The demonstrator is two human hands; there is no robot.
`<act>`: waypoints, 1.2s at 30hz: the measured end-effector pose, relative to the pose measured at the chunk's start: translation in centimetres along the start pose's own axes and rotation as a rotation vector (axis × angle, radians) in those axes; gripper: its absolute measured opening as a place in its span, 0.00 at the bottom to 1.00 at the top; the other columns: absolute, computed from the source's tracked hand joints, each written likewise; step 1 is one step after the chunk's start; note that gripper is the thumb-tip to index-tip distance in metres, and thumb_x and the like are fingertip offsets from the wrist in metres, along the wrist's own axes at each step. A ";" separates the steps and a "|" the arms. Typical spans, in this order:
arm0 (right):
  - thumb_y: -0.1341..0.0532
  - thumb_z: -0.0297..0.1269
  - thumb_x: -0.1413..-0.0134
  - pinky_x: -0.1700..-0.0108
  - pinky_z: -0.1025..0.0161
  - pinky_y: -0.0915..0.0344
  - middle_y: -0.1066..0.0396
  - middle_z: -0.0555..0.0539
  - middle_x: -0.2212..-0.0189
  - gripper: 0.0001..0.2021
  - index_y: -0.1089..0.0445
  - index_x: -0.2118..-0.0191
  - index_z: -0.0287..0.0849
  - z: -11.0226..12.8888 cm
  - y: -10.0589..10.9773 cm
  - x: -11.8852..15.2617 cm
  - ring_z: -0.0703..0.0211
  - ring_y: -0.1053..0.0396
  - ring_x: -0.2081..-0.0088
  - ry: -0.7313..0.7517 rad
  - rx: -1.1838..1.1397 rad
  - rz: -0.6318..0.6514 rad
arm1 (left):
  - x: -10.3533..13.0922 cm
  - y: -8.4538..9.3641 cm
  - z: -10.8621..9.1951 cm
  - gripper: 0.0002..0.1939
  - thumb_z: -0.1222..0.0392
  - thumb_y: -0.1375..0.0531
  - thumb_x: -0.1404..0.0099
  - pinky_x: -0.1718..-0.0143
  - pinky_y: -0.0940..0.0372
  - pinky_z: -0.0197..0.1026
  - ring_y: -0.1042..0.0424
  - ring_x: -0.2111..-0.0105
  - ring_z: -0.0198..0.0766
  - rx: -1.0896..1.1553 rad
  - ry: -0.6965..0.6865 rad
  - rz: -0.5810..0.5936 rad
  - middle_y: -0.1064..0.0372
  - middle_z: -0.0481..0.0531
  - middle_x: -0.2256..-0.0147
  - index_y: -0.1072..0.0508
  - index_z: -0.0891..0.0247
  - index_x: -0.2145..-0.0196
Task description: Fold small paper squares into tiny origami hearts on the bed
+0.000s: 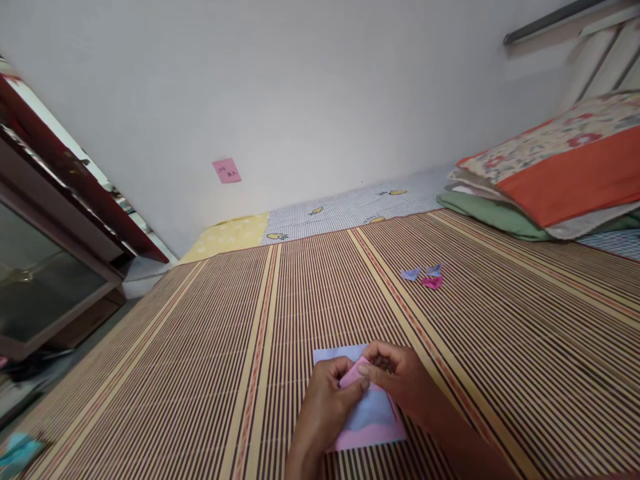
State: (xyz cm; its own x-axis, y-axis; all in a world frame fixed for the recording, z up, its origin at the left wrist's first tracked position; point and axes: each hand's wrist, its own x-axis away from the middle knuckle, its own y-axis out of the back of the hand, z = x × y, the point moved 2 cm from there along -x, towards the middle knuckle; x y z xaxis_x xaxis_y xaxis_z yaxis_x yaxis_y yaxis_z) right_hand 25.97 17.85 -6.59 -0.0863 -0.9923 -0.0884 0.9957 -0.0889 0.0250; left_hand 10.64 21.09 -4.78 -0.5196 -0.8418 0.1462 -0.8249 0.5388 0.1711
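Note:
A small folded piece of pink paper [353,375] is pinched between my two hands, close to the front of the mat. My left hand [330,400] grips its left side with the thumb on top. From the right, my right hand [395,373] holds the upper corner between thumb and fingers. Beneath both hands lies a stack of pale blue and pink paper sheets [371,417]. The hands cover part of the stack and part of the folded piece.
Three small folded paper pieces [432,270], two bluish and one magenta, lie farther back on the striped mat [310,300]. Folded bedding [575,173] is piled at the right. A pink note [227,171] sticks to the wall. A turquoise item [20,453] rests at the lower left.

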 end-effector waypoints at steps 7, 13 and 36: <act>0.36 0.41 0.45 0.71 0.65 0.44 0.37 0.54 0.78 0.10 0.30 0.73 0.41 -0.8 0.2 0.0 0.61 0.40 0.74 -0.003 -0.059 -0.044 | 0.0 0.1 0.2 0.12 0.54 0.31 0.44 0.72 0.43 0.38 0.36 0.74 0.36 0.062 0.012 -0.083 0.31 0.49 0.76 0.22 0.65 0.75; 0.36 0.43 0.45 0.72 0.65 0.45 0.38 0.55 0.79 0.11 0.31 0.73 0.42 -1.1 0.5 -0.1 0.62 0.42 0.75 0.000 -0.081 -0.122 | -0.3 0.7 0.3 0.14 0.51 0.32 0.43 0.72 0.43 0.38 0.34 0.75 0.37 0.123 -0.023 -0.101 0.25 0.52 0.77 0.20 0.65 0.76; 0.36 0.44 0.43 0.69 0.64 0.39 0.35 0.53 0.76 0.13 0.32 0.73 0.42 -0.7 -0.1 -0.2 0.59 0.36 0.72 0.016 -0.150 -0.135 | -1.0 -0.5 1.7 0.16 0.52 0.25 0.50 0.74 0.44 0.36 0.34 0.77 0.34 0.374 0.006 -0.124 0.27 0.51 0.77 0.22 0.67 0.76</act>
State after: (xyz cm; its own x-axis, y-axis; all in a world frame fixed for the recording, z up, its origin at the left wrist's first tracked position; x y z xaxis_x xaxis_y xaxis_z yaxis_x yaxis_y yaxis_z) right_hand 25.90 18.14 -7.25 -0.2205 -0.9705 -0.0971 0.9688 -0.2065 -0.1368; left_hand 11.24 21.62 -6.73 -0.4107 -0.8989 0.1528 -0.9060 0.3835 -0.1793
